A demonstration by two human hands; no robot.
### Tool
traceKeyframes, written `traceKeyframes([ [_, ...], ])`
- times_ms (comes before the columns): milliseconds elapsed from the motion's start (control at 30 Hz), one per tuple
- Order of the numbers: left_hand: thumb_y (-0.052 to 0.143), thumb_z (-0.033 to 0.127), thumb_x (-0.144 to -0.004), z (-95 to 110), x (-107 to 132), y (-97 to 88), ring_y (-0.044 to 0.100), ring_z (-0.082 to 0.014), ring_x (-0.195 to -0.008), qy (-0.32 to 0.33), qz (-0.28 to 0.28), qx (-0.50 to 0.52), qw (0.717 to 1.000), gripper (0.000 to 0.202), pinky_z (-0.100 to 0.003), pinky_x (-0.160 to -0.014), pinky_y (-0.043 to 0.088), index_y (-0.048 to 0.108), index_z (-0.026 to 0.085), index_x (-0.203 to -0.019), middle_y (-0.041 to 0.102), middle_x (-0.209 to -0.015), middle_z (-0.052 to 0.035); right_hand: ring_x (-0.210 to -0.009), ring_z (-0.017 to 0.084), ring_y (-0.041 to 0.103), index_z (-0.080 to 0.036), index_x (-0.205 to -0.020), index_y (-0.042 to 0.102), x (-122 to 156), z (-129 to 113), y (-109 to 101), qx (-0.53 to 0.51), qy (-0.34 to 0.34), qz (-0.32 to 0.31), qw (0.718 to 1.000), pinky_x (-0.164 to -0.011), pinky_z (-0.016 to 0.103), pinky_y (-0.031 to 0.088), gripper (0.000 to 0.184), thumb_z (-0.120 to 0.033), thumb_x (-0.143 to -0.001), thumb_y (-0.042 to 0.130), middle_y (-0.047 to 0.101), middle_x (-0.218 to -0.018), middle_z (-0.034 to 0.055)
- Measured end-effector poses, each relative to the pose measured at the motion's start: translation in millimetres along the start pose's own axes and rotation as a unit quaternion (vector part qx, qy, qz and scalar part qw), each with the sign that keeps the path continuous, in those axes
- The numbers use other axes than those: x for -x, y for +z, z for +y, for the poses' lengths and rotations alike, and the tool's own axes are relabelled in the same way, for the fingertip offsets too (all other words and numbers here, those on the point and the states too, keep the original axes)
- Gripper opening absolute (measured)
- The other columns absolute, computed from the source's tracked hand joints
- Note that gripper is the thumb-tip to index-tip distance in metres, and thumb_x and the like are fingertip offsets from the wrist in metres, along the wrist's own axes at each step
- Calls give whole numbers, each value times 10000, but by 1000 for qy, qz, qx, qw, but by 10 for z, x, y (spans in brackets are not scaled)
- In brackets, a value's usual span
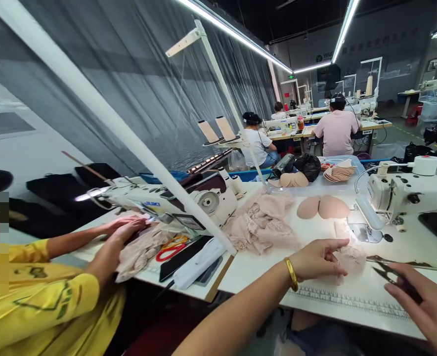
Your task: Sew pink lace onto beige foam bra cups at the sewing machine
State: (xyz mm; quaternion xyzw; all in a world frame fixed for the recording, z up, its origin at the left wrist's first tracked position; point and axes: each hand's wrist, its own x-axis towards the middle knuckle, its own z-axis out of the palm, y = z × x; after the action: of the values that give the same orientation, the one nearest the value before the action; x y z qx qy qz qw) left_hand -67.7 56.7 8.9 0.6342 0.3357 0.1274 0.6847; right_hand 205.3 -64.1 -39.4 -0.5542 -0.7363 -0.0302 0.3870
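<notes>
My left hand (320, 259), with a gold bangle on the wrist, reaches over the white sewing table. Its index finger is stretched out and its thumb is apart, both at the edge of a sheer beige piece of fabric (353, 258). This fabric lies in front of the lit needle area of a white sewing machine (396, 195). In my right hand (422, 301) is a pair of dark thread snips (389, 274), blades pointing left toward the fabric. Behind my left hand rest two joined beige bra cups (323, 207) and a crumpled heap of beige lace fabric (261, 222).
A printed ruler strip (352, 300) runs along the table's front edge. At left, a co-worker in a yellow shirt (51, 301) sews at another machine (189, 198), with orange-handled scissors (171, 248) nearby. A clear bin (357, 175) with stacked cups stands behind. Other people sit farther back.
</notes>
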Motion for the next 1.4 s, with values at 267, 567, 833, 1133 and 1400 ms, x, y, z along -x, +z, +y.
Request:
traceKeyframes([
  [267,964,405,-619,-91,-112,133,560,-118,-700,14,-14,44,999,1095,-300,-761,458,455,190,-1565,589,-690,64,-627,188,667,-208,-1078,672,-218,-417,232,186,-162,16,969,-591,315,442,325,-240,-1106,350,687,-746,19],
  [567,822,186,-741,73,275,-242,603,-104,-743,19,17,-165,986,911,-284,-762,523,441,301,-1560,707,-1182,-56,-777,207,742,-239,-1078,670,166,13,168,147,-58,-36,987,-640,309,505,297,-403,-1087,422,762,-931,41],
  [833,568,171,-917,69,630,-414,637,-252,-1126,166,302,-467,814,308,-444,-1020,527,659,227,-1206,676,-1228,-86,-1049,392,664,-237,-1317,644,369,708,-190,205,-42,-34,977,-831,538,521,448,-524,-1023,467,716,-1231,146],
  [1133,518,128,-971,-122,-33,173,623,-255,-1039,178,150,-531,815,132,-482,-1028,435,636,164,-921,704,-1032,-90,-1007,327,688,-234,-1314,630,-211,-484,691,-204,37,-88,974,-899,501,560,432,-496,-971,605,741,-1102,124],
  [1400,842,618,-743,-63,37,151,535,-133,-773,132,13,-41,990,545,-259,-732,449,617,154,-920,569,-838,9,-779,198,593,-253,-953,644,-320,-294,237,-467,325,-120,814,-698,284,464,368,-618,-948,603,648,-829,-4],
])
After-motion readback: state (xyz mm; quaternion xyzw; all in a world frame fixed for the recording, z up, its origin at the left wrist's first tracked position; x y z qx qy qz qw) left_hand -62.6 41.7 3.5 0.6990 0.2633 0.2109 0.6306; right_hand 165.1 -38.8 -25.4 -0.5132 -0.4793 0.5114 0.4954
